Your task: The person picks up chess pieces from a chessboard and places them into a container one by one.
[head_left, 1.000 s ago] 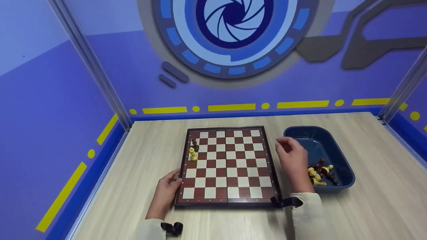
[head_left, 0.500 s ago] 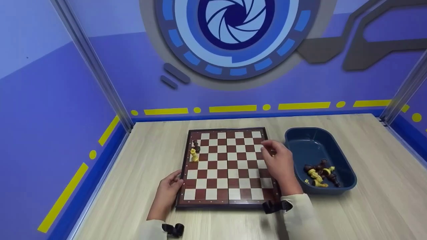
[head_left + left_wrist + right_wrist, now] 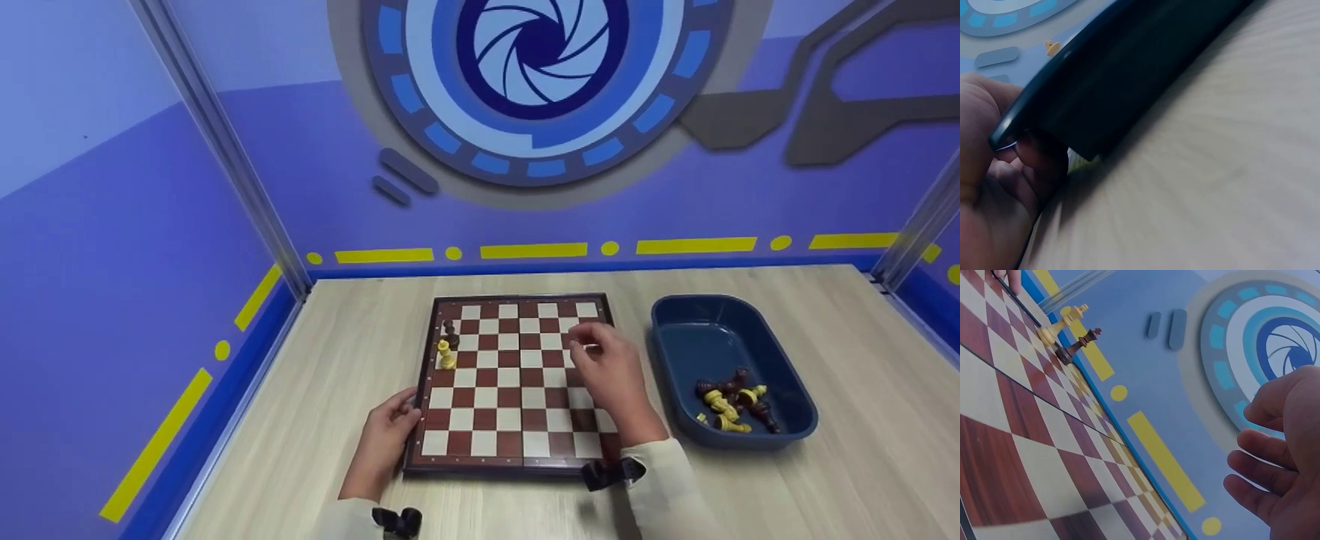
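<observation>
A folding chessboard (image 3: pixel 510 401) with brown and white squares lies on the table. Near its left edge stand a pale yellow king (image 3: pixel 447 355) and, just behind it, a dark king (image 3: pixel 451 336); both also show in the right wrist view. My left hand (image 3: pixel 386 435) grips the board's left rim, thumb above and fingers curled beneath the dark edge (image 3: pixel 1089 95) in the left wrist view. Over the right half of the board hovers my right hand (image 3: pixel 613 375), fingers loosely bent, and no piece shows between them.
A dark blue tray (image 3: pixel 660 360) stands right of the board. Several dark and yellow chess pieces (image 3: pixel 739 401) lie heaped at its near end. Blue-purple panels (image 3: pixel 525 225) wall the table at the back and sides.
My right hand has moved left, from beside the tray to above the board's right half. The left hand keeps its place at the rim. The view has shifted slightly.
</observation>
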Action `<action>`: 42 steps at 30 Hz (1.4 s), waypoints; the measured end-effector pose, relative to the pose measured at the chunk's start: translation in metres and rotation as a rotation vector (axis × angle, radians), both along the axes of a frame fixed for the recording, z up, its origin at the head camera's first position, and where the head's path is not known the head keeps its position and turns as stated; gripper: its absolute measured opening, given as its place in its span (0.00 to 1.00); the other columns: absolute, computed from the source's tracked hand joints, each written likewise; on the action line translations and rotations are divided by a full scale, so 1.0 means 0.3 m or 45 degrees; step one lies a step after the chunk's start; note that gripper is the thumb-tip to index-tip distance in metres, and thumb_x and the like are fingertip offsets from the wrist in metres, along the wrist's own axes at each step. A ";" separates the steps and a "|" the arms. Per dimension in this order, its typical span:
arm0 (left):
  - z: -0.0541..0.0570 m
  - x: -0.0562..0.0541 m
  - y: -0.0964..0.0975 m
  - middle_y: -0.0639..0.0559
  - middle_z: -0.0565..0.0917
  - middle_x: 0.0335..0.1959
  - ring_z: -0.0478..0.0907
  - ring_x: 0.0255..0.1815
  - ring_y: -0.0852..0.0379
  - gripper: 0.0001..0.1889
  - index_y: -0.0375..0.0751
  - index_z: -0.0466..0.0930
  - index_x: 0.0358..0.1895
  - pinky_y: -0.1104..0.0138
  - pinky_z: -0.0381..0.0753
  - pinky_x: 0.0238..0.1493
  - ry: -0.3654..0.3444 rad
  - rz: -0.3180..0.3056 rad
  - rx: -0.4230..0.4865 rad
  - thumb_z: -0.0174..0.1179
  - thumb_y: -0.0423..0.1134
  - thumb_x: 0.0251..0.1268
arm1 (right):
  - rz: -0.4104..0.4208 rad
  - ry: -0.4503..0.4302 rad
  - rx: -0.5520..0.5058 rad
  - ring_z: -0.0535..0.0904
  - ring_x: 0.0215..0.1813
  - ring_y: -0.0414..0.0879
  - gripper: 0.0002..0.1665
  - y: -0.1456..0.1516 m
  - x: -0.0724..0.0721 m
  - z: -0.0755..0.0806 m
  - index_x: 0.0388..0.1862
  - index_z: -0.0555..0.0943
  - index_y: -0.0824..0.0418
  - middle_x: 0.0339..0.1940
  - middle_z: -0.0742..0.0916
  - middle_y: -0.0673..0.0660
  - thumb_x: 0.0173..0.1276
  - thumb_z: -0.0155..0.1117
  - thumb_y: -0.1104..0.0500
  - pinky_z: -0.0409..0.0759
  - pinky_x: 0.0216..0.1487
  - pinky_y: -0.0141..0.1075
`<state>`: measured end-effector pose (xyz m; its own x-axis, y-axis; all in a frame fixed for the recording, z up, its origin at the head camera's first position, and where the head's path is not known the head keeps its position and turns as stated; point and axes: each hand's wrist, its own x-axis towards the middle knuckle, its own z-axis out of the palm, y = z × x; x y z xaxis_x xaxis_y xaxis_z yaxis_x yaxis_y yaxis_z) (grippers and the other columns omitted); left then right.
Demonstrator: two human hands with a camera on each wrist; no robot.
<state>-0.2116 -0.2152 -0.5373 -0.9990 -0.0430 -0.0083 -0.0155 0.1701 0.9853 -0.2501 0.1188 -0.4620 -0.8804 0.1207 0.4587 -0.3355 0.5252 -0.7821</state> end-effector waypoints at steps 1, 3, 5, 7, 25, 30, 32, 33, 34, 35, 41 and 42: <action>0.000 0.000 0.001 0.47 0.74 0.41 0.74 0.39 0.61 0.23 0.29 0.68 0.67 0.70 0.79 0.40 -0.002 -0.003 0.008 0.53 0.30 0.70 | -0.003 0.001 0.011 0.83 0.42 0.47 0.07 -0.004 -0.002 -0.002 0.39 0.84 0.60 0.39 0.86 0.55 0.62 0.66 0.64 0.83 0.44 0.46; 0.000 0.000 0.002 0.48 0.74 0.41 0.74 0.39 0.61 0.23 0.29 0.67 0.67 0.70 0.79 0.40 0.002 -0.010 0.009 0.53 0.30 0.70 | -0.008 0.004 0.034 0.83 0.42 0.46 0.06 -0.015 -0.005 -0.003 0.38 0.84 0.59 0.38 0.86 0.54 0.61 0.66 0.63 0.83 0.44 0.45; -0.001 -0.001 0.001 0.48 0.73 0.41 0.74 0.40 0.61 0.23 0.28 0.67 0.67 0.71 0.79 0.40 0.007 -0.013 0.005 0.53 0.30 0.70 | -0.016 0.010 0.067 0.82 0.42 0.46 0.06 -0.026 -0.007 -0.003 0.38 0.84 0.58 0.38 0.86 0.54 0.61 0.66 0.63 0.83 0.45 0.43; 0.000 -0.001 0.000 0.48 0.73 0.41 0.73 0.40 0.61 0.23 0.28 0.67 0.67 0.71 0.78 0.40 0.010 -0.015 0.004 0.53 0.30 0.70 | -0.011 0.022 0.088 0.82 0.42 0.47 0.07 -0.037 -0.009 -0.001 0.39 0.84 0.58 0.39 0.86 0.55 0.61 0.66 0.64 0.82 0.46 0.43; -0.005 -0.002 -0.006 0.43 0.77 0.43 0.75 0.40 0.61 0.25 0.27 0.65 0.68 0.71 0.78 0.41 0.018 -0.041 0.023 0.53 0.30 0.70 | 0.148 0.023 0.188 0.82 0.44 0.49 0.09 -0.149 -0.051 0.018 0.43 0.84 0.58 0.40 0.85 0.55 0.63 0.65 0.63 0.81 0.46 0.45; -0.006 -0.010 -0.006 0.45 0.76 0.42 0.75 0.39 0.60 0.24 0.27 0.66 0.67 0.70 0.79 0.39 0.018 -0.044 0.038 0.54 0.30 0.70 | 0.180 0.019 0.213 0.81 0.42 0.45 0.09 -0.186 -0.059 0.015 0.43 0.84 0.56 0.40 0.85 0.53 0.64 0.64 0.63 0.81 0.45 0.42; -0.004 -0.013 -0.005 0.46 0.76 0.41 0.74 0.39 0.60 0.24 0.27 0.66 0.67 0.70 0.79 0.39 0.018 -0.040 0.042 0.54 0.30 0.70 | 0.201 -0.007 0.207 0.81 0.43 0.46 0.10 -0.204 -0.057 0.013 0.44 0.83 0.56 0.42 0.85 0.53 0.64 0.63 0.62 0.81 0.46 0.43; -0.004 -0.014 -0.005 0.46 0.76 0.41 0.74 0.39 0.60 0.24 0.27 0.66 0.67 0.71 0.78 0.40 0.019 -0.037 0.036 0.54 0.29 0.70 | 0.211 -0.024 0.207 0.81 0.43 0.46 0.10 -0.213 -0.057 0.011 0.44 0.83 0.56 0.43 0.85 0.53 0.64 0.63 0.62 0.81 0.47 0.42; -0.003 -0.014 -0.005 0.46 0.75 0.41 0.74 0.39 0.60 0.24 0.27 0.66 0.67 0.71 0.78 0.40 0.023 -0.035 0.030 0.54 0.29 0.69 | 0.224 -0.039 0.205 0.81 0.44 0.47 0.10 -0.222 -0.056 0.010 0.45 0.83 0.56 0.44 0.85 0.53 0.65 0.63 0.62 0.81 0.48 0.43; -0.002 -0.013 -0.005 0.46 0.75 0.41 0.74 0.39 0.60 0.24 0.27 0.67 0.67 0.71 0.78 0.40 0.021 -0.032 0.026 0.54 0.29 0.69 | 0.237 -0.051 0.206 0.81 0.45 0.48 0.10 -0.231 -0.055 0.008 0.45 0.83 0.56 0.45 0.85 0.54 0.65 0.63 0.62 0.80 0.49 0.43; -0.001 -0.006 -0.009 0.44 0.76 0.41 0.75 0.38 0.62 0.24 0.26 0.66 0.67 0.72 0.77 0.41 0.040 -0.047 0.002 0.54 0.30 0.70 | 0.288 -0.102 0.207 0.80 0.47 0.48 0.11 -0.283 -0.058 0.005 0.46 0.83 0.54 0.44 0.85 0.55 0.65 0.64 0.61 0.80 0.48 0.43; 0.000 -0.006 -0.011 0.44 0.77 0.41 0.75 0.38 0.62 0.24 0.26 0.66 0.67 0.72 0.78 0.40 0.047 -0.053 -0.002 0.54 0.30 0.70 | 0.295 -0.111 0.204 0.80 0.47 0.48 0.11 -0.292 -0.061 0.004 0.46 0.83 0.54 0.44 0.85 0.54 0.65 0.64 0.61 0.81 0.48 0.43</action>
